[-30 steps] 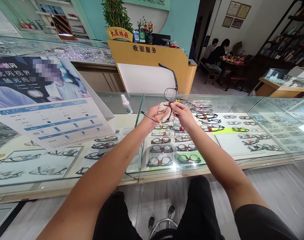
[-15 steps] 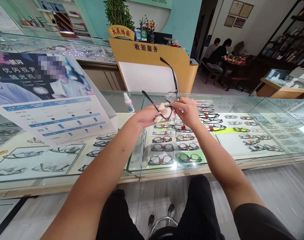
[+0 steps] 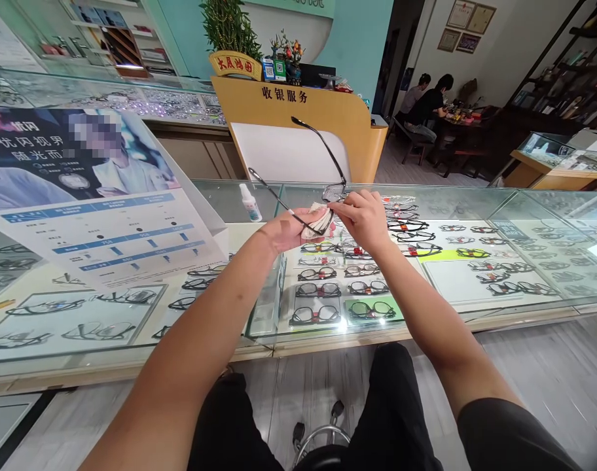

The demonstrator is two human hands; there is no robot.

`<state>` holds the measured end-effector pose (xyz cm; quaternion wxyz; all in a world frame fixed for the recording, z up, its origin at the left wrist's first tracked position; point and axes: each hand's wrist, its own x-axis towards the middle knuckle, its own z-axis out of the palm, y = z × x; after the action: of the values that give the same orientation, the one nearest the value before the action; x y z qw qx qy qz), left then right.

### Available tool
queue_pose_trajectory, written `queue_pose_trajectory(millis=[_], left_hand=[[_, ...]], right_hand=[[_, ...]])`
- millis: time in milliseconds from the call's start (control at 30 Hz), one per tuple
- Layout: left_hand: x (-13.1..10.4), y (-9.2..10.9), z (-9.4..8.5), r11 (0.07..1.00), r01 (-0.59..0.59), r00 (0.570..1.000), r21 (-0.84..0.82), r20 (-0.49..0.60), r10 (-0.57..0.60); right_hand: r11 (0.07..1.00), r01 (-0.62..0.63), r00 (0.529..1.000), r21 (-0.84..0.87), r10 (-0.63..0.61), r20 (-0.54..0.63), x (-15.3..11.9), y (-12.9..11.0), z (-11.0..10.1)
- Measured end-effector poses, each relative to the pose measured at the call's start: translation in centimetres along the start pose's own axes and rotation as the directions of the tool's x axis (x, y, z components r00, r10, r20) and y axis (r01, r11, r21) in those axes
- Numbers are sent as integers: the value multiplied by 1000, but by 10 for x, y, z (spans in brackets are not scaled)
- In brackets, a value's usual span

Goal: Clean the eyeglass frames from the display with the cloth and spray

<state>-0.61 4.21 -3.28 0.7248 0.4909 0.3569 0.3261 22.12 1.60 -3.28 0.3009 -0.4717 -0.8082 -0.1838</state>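
Note:
Above the glass counter, a pair of black-framed glasses [image 3: 334,191] is held up with its temples pointing up and to the left. My left hand [image 3: 287,230] is closed on a crumpled light cloth [image 3: 317,221], which is wrapped round the nearer lens. The fingers of my right hand [image 3: 363,219] pinch the frame near its middle, beside the cloth. The farther lens shows uncovered above my right fingertips. A small white spray bottle [image 3: 250,203] stands on the counter, left of my hands.
Rows of glasses [image 3: 318,290] lie inside the glass display counter [image 3: 273,345]. A large printed sign [image 3: 131,216] stands at the left. Beyond is a yellow cashier desk [image 3: 367,140]. Two people [image 3: 429,108] sit at a table at the back right.
The glasses have turned, so their temples now lean farther left and lower. Both hands keep their hold on the cloth and the frame.

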Motion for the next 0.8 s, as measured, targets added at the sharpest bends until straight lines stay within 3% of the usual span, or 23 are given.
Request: queue_pose_trajectory(millis=[167, 267, 333, 467, 567, 667, 800], left_hand=[[0, 9, -3, 976, -9, 1000, -219, -29, 2], [0, 12, -2, 941, -77, 993, -328, -108, 43], [0, 12, 0, 928, -116, 987, -354, -144, 69], [2, 7, 3, 909, -238, 959, -342, -229, 165], [4, 5, 3, 898, -308, 928, -314, -308, 210], [5, 6, 2, 909, -301, 921, -289, -335, 198], [3, 8, 4, 916, -286, 937, -281, -281, 207]], right_hand=[[987, -147, 971, 61, 156, -180, 0, 7, -7], [936, -158, 899, 314, 267, -346, 2, 9, -10], [839, -136, 857, 527, 367, -363, 4, 9, -11], [520, -169, 826, 837, 538, -168, 9, 8, -13], [317, -217, 823, 923, 569, -1, 11, 6, -13], [229, -261, 822, 938, 563, 91, 12, 2, -14], [196, -277, 834, 941, 535, 134, 11, -3, -17]])
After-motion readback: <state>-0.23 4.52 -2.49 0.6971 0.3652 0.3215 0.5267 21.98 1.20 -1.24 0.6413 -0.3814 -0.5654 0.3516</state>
